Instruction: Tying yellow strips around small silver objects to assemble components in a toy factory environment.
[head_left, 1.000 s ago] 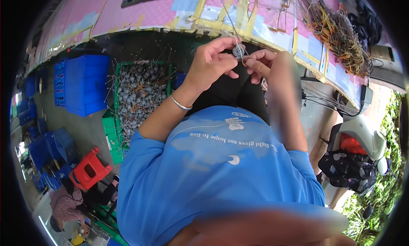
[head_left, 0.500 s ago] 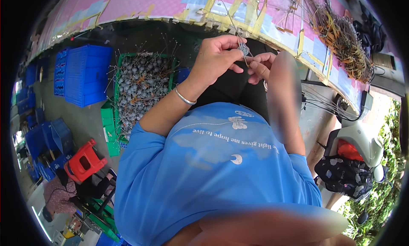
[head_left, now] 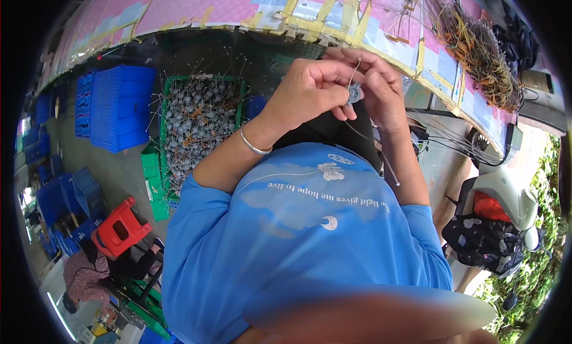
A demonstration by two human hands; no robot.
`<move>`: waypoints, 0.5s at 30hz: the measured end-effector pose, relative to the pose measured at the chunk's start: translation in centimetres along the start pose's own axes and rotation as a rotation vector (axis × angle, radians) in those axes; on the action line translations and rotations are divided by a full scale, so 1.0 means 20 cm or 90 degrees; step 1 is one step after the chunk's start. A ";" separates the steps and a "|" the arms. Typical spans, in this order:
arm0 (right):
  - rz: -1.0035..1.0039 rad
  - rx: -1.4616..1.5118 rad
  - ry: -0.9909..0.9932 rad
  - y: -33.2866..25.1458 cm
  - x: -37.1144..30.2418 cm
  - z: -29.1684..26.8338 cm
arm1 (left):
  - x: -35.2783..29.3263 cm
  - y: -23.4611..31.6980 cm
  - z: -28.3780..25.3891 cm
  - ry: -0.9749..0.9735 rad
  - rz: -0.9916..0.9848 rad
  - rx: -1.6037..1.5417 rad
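My left hand (head_left: pixel 313 94) pinches a small grey round part (head_left: pixel 355 94) between thumb and fingers, just off the table's near edge. From this part a thin cable (head_left: pixel 390 165) hangs in a curve past my right wrist, ending in a small tip. Another stretch of cable rises above the part to the curled fingers of my right hand (head_left: pixel 383 97), which is closed close beside it. Its grip is partly hidden behind the part.
The pink, taped table (head_left: pixel 196 13) spans the front, with a bundle of wires (head_left: pixel 482 61) at its right. A green crate (head_left: pixel 202 117) of grey parts on cables stands to the left, near blue crates (head_left: pixel 122 109) and a red stool (head_left: pixel 121 228). Someone sits lower left.
My right hand has turned and moved up behind the grey part. The part has shifted slightly right and down with my left hand, and cable now hangs past my right wrist.
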State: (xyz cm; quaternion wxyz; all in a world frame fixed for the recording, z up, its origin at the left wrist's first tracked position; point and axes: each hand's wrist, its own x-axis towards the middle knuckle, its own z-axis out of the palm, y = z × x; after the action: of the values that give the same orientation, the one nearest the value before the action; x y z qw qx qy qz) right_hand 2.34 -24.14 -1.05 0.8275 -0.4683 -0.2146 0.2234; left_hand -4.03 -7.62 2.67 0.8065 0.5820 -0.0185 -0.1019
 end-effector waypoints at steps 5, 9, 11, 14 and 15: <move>-0.071 0.005 -0.023 0.01 0.02 -0.05 | 0.01 -0.01 0.01 0.012 -0.003 0.002; -0.056 0.038 0.053 0.00 0.01 -0.04 | 0.04 -0.02 -0.02 0.040 -0.022 -0.124; -0.003 0.053 0.080 -0.01 0.01 -0.02 | 0.05 -0.04 -0.02 0.041 -0.015 -0.127; 0.030 0.046 0.101 -0.03 0.02 -0.01 | 0.06 -0.07 -0.01 0.069 0.014 -0.134; 0.030 0.046 0.103 -0.02 0.03 -0.02 | 0.06 -0.09 0.00 0.094 0.038 -0.142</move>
State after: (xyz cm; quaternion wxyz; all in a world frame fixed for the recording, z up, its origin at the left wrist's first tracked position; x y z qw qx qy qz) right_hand 3.00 -24.18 -0.85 0.8531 -0.4594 -0.1280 0.2117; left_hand -3.08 -8.38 0.90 0.8680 0.4940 0.0352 -0.0364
